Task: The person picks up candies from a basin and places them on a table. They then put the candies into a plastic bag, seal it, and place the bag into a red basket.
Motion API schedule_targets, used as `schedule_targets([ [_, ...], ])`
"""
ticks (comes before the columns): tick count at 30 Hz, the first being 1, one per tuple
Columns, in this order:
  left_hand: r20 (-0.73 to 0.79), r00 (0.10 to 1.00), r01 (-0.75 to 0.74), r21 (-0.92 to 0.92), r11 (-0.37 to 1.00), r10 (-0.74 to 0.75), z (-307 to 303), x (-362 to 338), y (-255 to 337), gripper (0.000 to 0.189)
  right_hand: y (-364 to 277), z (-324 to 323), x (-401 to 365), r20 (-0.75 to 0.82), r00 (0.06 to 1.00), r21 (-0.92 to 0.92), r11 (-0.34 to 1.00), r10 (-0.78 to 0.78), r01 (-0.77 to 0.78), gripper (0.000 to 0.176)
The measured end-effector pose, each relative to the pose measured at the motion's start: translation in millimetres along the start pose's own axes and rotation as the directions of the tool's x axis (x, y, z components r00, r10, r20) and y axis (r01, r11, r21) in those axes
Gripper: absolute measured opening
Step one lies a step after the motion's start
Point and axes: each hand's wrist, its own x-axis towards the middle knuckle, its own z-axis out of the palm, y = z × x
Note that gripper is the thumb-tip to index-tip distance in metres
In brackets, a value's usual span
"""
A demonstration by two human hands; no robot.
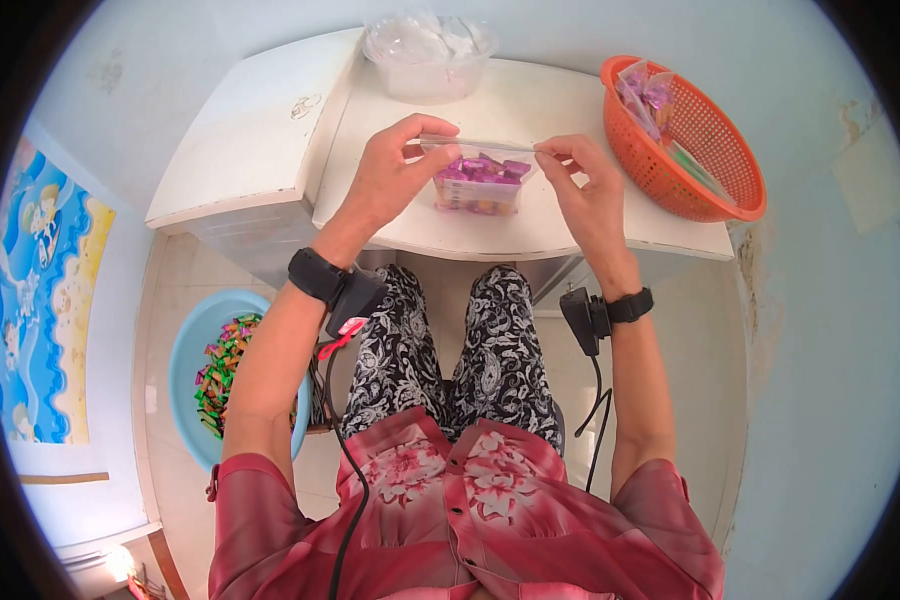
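L hand (392,172) & R hand (584,182) pinch opp. ends of clear bag's (505,151) top edge; purple sweets (485,170) sit b/w & just below. If either pinch slips (slick film, prob.), mouth may sag, sweets spill.

single head-worn view, looking forward and steeply down, wide, within arm's reach
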Motion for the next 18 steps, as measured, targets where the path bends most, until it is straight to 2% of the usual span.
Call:
schedule_targets([
  [3, 0.035, 0.992, 0.116, 0.039, 0.992, -0.117, 5.3, 4.6, 0.9, 0.033, -2.0, 1.8, 0.9, -0.009, 1.0, 0.021, 1.0, -0.004, 0.004, 0.005],
  [6, 0.018, 0.993, 0.121, -0.014, 0.993, -0.121, 15.0, 8.6, -12.5, 0.031, -1.5, 6.6, 1.4, -0.018, 1.0, 0.027, 1.0, -0.016, 0.016, 0.005],
  [9, 0.019, 0.978, 0.21, -0.082, 0.974, -0.209, 19.2, 7.8, -19.2, 0.029, 0.2, 9.0, 1.3, -0.013, 0.999, -0.021, 0.999, -0.04, 0.039, 0.006],
  [12, 0.012, 0.988, 0.155, 0.007, 0.988, -0.155, 19.0, 7.7, -20.8, 0.028, 0.8, 9.7, 0.1, -0.017, 0.998, -0.046, 0.997, -0.057, 0.056, 0.006],
  [16, -0.018, 0.997, 0.072, -0.01, 0.997, -0.073, 16.7, 7.3, -16.0, 0.024, -0.5, 7.6, 2.5, -0.034, 0.999, -0.108, 0.994, -0.001, -0.002, 0.007],
  [18, -0.006, 0.997, 0.074, 0.027, 0.997, -0.074, 7.5, 14.8, -18.6, 0.023, 7.8, 7.9, 7.1, -0.051, 0.998, -0.04, 0.998, 0.039, -0.041, 0.008],
])
